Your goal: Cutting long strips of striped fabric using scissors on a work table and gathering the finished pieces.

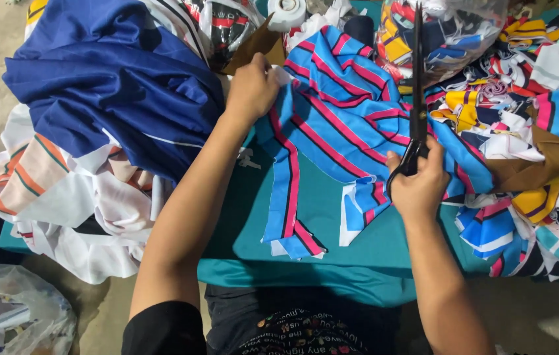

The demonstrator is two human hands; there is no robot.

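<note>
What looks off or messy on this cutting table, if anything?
Nothing damaged. The right hand holds black scissors with blades pointing straight away over the blue-and-pink striped fabric, which the left hand pins down. Oddities: cut fabric scraps heaped at the right, and white cloth spilling over the table's left edge.

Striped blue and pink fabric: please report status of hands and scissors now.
Left hand grips striped blue and pink fabric. Right hand holds black scissors, blades shut, pointing away. Fabric scrap pile crowds right.
</note>
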